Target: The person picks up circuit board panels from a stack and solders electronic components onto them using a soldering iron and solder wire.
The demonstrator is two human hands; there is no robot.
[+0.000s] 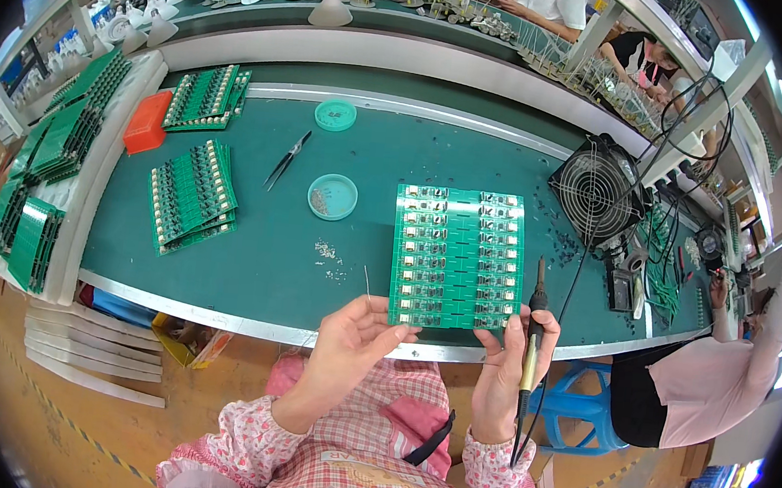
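A green circuit board panel [457,259] with rows of small white and dark parts is raised in front of me over the table's front edge. My left hand [345,344] is closed at its lower left corner, and a thin wire, seemingly solder [367,281], sticks up from these fingers. At the lower right corner, my right hand [502,375] steadies the panel with its fingertips. The same hand grips a soldering iron [532,345], tip upward, its cord trailing down. Left of the panel lie loose small parts [327,252] and a round green dish [333,197] with more parts.
Tweezers [288,159], another green dish [335,116], a red box [147,122] and stacked boards [193,194] occupy the left. A black fan [598,190] stands right, with cables around it. A person [709,383] works at right beside a blue stool [581,405]; others sit across.
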